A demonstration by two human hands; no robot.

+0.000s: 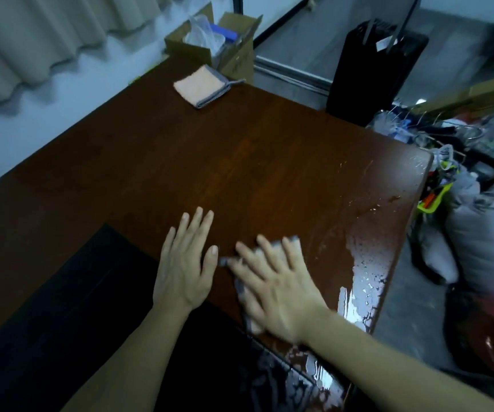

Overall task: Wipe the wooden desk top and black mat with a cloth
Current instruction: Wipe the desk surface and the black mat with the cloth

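Dark brown wood filled most of the frame: the desk top (210,162) ran from the upper middle down to the lower right, its right-hand edge wet and shining with streaks and beads of water. Low and right of centre, the cloth (291,243) lay flat on that wood under the right hand (275,289), only its pale body and grey edge showing past the fingertips and beside the thumb. The right hand's fingers were straight and spread, pressing the cloth down rather than gripping it; the hand was blurred. Just to its left, apart from the cloth, the left hand (186,263) rested palm-down on the bare wood with fingers straight, grasping nothing. Below both wrists, the black mat (70,307) covered the lower left of the desk. Farther up, near the far end, a folded peach cloth (199,83) with a grey border sat alone. Behind it stood an open cardboard box (234,52), with a black bin (370,69) to the upper right and a clutter of bags at the right edge.
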